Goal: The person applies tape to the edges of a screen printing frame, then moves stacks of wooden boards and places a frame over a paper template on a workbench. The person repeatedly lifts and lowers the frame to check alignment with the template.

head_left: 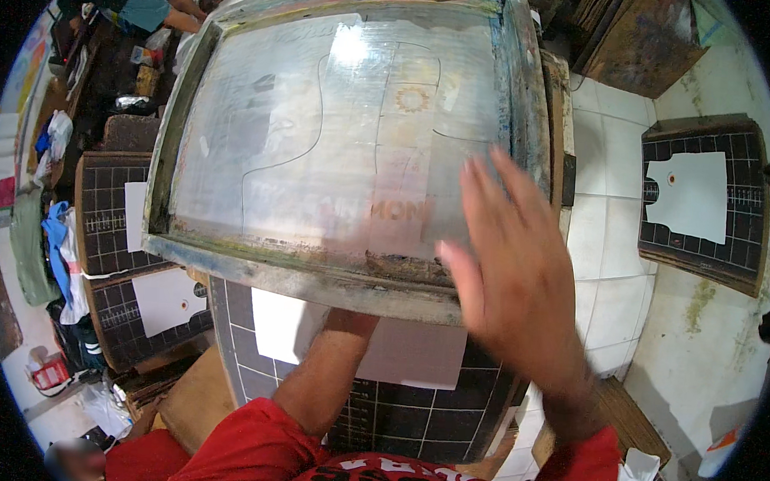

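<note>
A screen-printing frame [304, 280] with worn, paint-stained wooden sides tilts up in front of me. Its pale translucent mesh [279, 104] carries thin curved outlines, faint lettering and a small orange sun-like mark. Over the frame's near right corner is my right hand [519, 256], fingers stretched and thumb apart, with nothing in it; whether it touches the frame I cannot tell. My left forearm [331, 364] passes beneath the frame's near edge, and that hand is hidden there. Below lies a black gridded board [410, 420] with a white piece [414, 351] on it, partly covered by the frame.
At left, more gridded boards [107, 309] carry white cut pieces [168, 303]. Another board [742, 233] with a white piece [700, 200] stands by the right wall. Brown panels [644, 41] lean at the far right. A person in shorts [140, 10] is at the far left.
</note>
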`<state>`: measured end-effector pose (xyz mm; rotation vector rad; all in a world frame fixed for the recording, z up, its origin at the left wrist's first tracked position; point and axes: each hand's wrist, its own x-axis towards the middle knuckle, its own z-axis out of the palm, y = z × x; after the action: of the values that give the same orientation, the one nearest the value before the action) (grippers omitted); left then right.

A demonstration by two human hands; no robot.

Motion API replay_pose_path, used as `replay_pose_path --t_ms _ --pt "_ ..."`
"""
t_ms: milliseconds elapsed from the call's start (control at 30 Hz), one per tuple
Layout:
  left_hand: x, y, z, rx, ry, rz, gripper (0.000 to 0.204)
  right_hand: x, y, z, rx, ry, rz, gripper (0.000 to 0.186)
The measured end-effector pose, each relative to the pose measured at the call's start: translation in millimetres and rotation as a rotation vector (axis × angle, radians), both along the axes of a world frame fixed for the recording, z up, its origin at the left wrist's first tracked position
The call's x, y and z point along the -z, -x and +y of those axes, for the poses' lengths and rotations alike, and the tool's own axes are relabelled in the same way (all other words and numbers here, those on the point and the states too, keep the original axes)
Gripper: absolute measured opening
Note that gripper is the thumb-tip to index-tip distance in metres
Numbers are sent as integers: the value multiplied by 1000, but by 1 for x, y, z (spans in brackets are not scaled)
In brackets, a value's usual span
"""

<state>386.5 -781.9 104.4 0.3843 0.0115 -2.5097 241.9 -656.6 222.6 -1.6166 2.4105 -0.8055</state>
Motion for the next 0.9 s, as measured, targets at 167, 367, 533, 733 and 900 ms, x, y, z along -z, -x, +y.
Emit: replay_pose_path --t_ms 167,367,533,733,900 --pt "-2 5 -3 -2 1 21 68 69 30 -78 -130 -55 224 79" --pt "-5 8 -5 6 -2 34 70 91 28 -79 -335 -21 123 81" --pt "-8 -1 -5 7 9 31 72 73 29 -70 -293 -89 218 73" --pt "-6 15 -10 34 -1 60 75 46 17 -33 -154 -232 272 65" --pt "-10 26 -9 58 7 67 77 12 -5 -8 -62 -165 196 53"
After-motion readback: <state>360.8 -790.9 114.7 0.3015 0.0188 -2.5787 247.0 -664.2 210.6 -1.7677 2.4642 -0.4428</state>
